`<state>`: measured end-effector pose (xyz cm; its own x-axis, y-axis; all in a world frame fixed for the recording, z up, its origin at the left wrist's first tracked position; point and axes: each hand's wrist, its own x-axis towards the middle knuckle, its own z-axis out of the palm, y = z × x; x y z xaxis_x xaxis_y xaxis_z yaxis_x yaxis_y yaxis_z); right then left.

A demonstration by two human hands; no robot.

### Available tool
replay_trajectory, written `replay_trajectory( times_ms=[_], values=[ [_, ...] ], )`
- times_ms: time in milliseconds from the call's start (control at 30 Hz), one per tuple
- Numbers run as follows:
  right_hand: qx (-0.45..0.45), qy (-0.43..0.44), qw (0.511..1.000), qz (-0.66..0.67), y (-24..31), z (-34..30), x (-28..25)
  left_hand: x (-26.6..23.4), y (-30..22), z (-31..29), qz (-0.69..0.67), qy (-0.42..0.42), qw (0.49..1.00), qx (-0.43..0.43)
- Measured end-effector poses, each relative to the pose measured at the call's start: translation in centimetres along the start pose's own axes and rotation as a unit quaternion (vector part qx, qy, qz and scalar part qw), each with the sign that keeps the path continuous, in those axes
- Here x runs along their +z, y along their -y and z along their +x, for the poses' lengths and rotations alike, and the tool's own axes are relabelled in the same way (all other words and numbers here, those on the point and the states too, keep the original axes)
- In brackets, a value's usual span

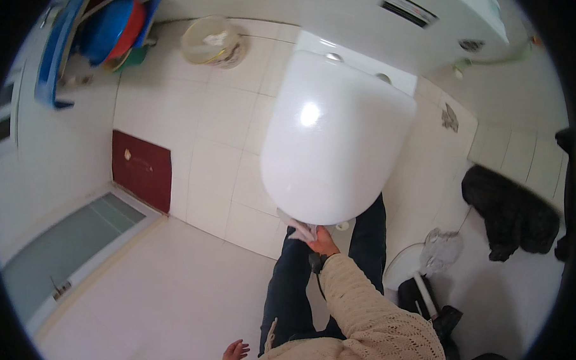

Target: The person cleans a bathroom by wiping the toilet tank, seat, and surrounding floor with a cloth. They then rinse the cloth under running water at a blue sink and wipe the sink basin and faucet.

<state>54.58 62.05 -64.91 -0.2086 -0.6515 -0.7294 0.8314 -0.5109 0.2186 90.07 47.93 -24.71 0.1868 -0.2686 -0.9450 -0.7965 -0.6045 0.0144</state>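
Observation:
A white toilet lid (337, 137) lies closed in the upper middle. At its front edge, my right hand (322, 240) is closed on a pale pinkish cloth (302, 230). The cloth is against or just below the rounded front of the toilet; exact contact is hard to tell. A beige knitted sleeve covers that arm, and a dark band with a cable circles the wrist. Low in the picture, my left hand (235, 354) hangs beside my body, fingers slightly apart and holding nothing.
A clear bucket (211, 43) stands left of the toilet tank. Blue and red basins (112, 31) sit on a rack at upper left. A dark red board (142, 170) lies by the wall. Black cloth or bags (509, 210) and a crumpled clear bag (441, 249) are at right.

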Motion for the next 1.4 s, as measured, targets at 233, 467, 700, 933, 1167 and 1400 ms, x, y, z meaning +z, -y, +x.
replay_trajectory(
  times_ms=[233, 467, 700, 933, 1167, 1400],
  values=[
    [0.026, -0.037, 0.743, -0.668, -10.4, 0.8, 5.9, 1.0, 1.5, 0.7, -0.133, 0.003, 0.991, -0.013],
    [-0.241, 0.213, 0.193, -0.927, -5.9, 11.3, 28.2, 2.5, 4.2, 0.5, -0.249, 0.004, 0.968, -0.010],
    [0.156, 0.002, -0.314, -0.937, -4.5, 16.2, 34.6, 6.6, 5.1, -0.5, -0.326, -0.012, 0.939, -0.110],
    [0.317, 0.133, -0.380, -0.859, -0.7, 20.0, 25.0, 7.6, -1.3, -1.7, -0.359, -0.017, 0.916, -0.179],
    [0.096, 0.028, -0.295, -0.950, 18.5, 29.8, 37.8, 6.5, -6.3, -2.0, -0.362, 0.023, 0.908, -0.210],
    [0.037, 0.027, -0.288, -0.957, 24.5, 29.1, 37.2, 1.8, -14.1, 0.8, -0.336, -0.025, 0.920, -0.201]
  ],
)
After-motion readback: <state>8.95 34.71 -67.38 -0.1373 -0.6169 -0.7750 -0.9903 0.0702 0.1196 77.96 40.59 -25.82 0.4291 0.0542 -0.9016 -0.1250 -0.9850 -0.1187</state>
